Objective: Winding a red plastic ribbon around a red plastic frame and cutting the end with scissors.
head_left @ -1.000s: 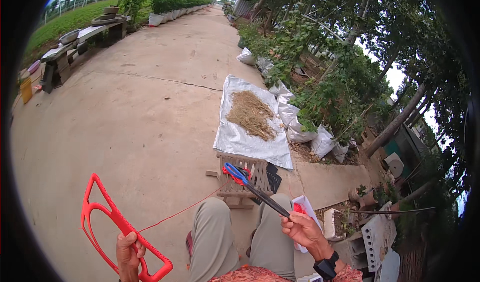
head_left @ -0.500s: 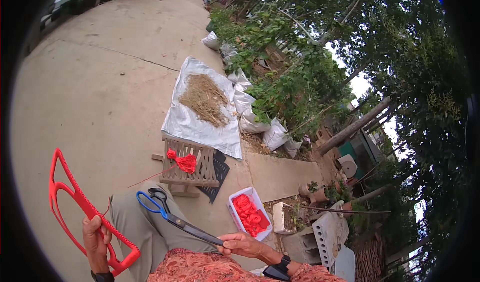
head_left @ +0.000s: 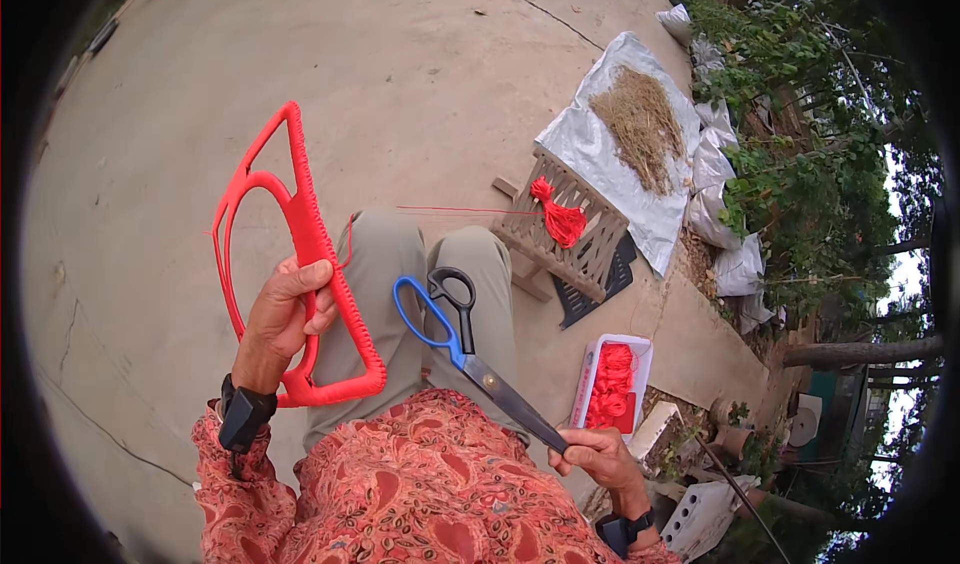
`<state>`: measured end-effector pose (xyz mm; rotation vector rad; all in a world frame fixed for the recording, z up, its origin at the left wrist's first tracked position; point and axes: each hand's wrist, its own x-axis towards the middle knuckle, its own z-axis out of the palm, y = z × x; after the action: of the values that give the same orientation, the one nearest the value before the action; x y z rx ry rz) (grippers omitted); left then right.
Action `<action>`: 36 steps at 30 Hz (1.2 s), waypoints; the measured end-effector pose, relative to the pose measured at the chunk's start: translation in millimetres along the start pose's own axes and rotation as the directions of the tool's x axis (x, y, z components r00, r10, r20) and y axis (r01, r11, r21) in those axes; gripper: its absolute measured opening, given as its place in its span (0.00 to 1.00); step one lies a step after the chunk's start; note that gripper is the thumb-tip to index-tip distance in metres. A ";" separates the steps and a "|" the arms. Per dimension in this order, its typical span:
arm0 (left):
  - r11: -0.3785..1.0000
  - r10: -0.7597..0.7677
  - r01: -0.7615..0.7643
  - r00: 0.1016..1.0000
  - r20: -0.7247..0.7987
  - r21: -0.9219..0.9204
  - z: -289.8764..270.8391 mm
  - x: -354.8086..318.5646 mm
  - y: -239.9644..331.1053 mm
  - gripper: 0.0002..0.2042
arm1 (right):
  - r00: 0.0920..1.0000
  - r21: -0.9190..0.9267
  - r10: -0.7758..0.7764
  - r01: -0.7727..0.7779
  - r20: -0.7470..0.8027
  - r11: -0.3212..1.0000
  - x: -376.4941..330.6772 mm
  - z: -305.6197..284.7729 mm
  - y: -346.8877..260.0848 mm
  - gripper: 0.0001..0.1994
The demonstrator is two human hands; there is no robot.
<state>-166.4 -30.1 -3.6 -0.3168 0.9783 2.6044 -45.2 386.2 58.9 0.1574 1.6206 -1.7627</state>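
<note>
My left hand (head_left: 290, 309) grips a red frame wrapped in cord (head_left: 325, 239), with a straight-sided outline and a curved loop inside. Its fingers and thumb close round the wrapped bar. In my right hand (head_left: 597, 458) are the blade tips of large scissors (head_left: 497, 384), pinched between thumb and fingers. The blue and black handles point away from me, above my lap. A thin red cord runs from near the frame toward a hank of red cord (head_left: 562, 222), which lies on a slatted wooden stool (head_left: 590, 272) ahead to the right.
A white box (head_left: 640, 352) of red cord bundles stands to the right. Beyond the stool, dry plant stalks (head_left: 640, 129) lie on a silver sheet (head_left: 570, 129). White sacks (head_left: 740, 269) line the pavement edge beside shrubs. A dark plastic mat (head_left: 603, 289) lies under the stool.
My view has turned, so the stool and sheet sit farther right. The red frame and my left hand have come up and inward over my lap. Both hands keep their holds.
</note>
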 end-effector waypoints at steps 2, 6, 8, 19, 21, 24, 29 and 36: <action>0.999 -0.023 0.023 1.000 -0.006 0.032 8.1 -3.5 -0.8 0.09 | 1.000 0.057 -0.009 0.010 -0.016 0.998 0.2 -8.1 6.4 0.16; 0.996 -0.090 0.088 0.994 0.059 0.034 20.8 -6.0 -14.0 0.08 | 0.990 -0.136 0.126 -0.117 0.063 0.984 10.0 -46.5 14.3 0.15; 0.985 -0.155 0.151 0.987 0.049 0.076 25.8 -2.0 -24.1 0.09 | 0.982 -0.229 0.188 -0.182 0.004 0.956 23.5 -65.6 20.7 0.15; 0.939 -0.345 0.343 0.934 0.093 0.037 36.5 4.9 -62.3 0.08 | 0.994 -0.286 0.091 -0.105 -0.062 0.952 46.9 -131.9 -11.3 0.12; 0.932 -0.362 0.359 0.928 0.091 0.043 38.7 4.5 -65.4 0.08 | 0.992 -0.317 0.091 -0.116 -0.092 0.941 59.1 -135.3 -19.3 0.11; 0.913 -0.408 0.403 0.909 0.087 0.069 42.6 2.8 -69.3 0.08 | 0.997 -0.373 0.005 -0.033 -0.074 0.927 86.5 -139.2 -31.8 0.10; 0.909 -0.417 0.412 0.904 0.094 0.070 43.1 0.7 -71.5 0.09 | 0.982 -0.396 -0.112 0.042 -0.153 0.917 120.8 -121.6 -28.6 0.10; 0.935 -0.351 0.346 0.934 0.068 0.077 37.2 3.0 -71.4 0.09 | 0.756 -0.636 -0.464 0.082 -0.462 0.767 103.1 -84.9 6.8 0.15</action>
<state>-144.7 45.9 -19.5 -0.3329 0.8847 2.2416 -148.1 420.3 -19.4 0.1890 2.7298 -1.3869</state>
